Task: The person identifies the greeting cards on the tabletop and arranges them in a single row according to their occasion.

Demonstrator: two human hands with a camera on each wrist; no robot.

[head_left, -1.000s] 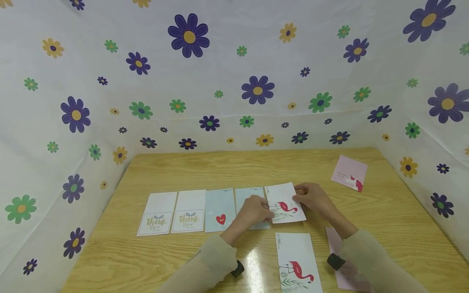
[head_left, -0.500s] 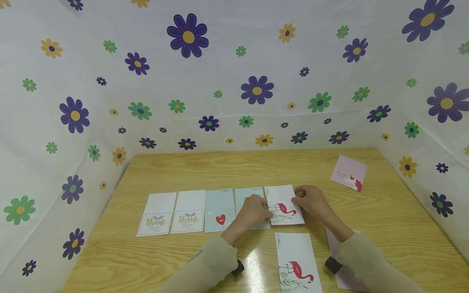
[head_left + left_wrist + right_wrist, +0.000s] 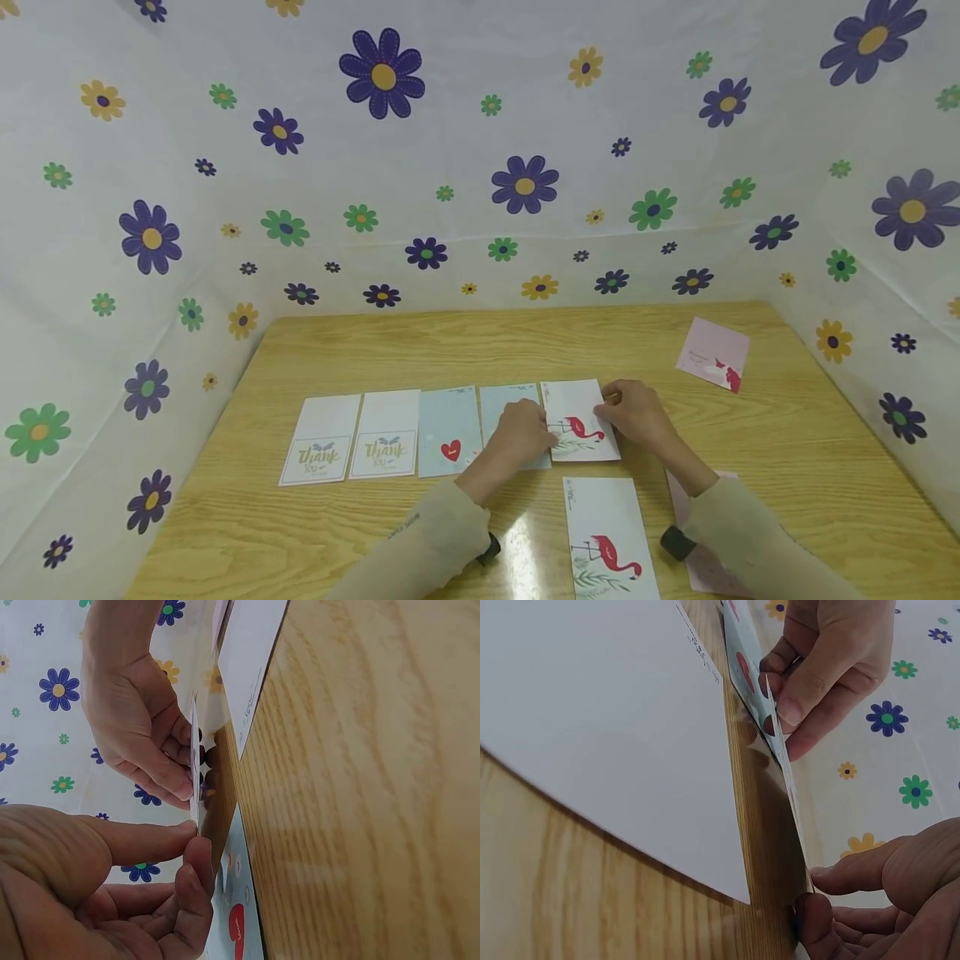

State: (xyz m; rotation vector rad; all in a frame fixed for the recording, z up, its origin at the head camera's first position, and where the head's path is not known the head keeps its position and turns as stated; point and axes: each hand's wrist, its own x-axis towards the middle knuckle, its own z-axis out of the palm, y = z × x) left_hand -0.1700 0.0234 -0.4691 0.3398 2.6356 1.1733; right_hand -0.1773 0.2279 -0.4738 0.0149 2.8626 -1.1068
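Observation:
Both hands hold a white card with a red flamingo at the right end of a row of cards. My left hand pinches its left edge between thumb and fingers, while my right hand pinches the right edge. Seen edge-on in the left wrist view, the card is a thin sheet just over the table. Under my left hand, a light blue card is partly covered. A second flamingo card lies nearer, below the held one.
Left along the row lie a blue heart card and two "Thank you" cards. One pink card rests at the back right; another pink card is partly under the right sleeve. Flowered cloth walls the table.
The held flamingo card has straightened and shifted slightly left and toward the near side, lining up more with the row. Both hands keep their pinch; the right hand has moved slightly with it.

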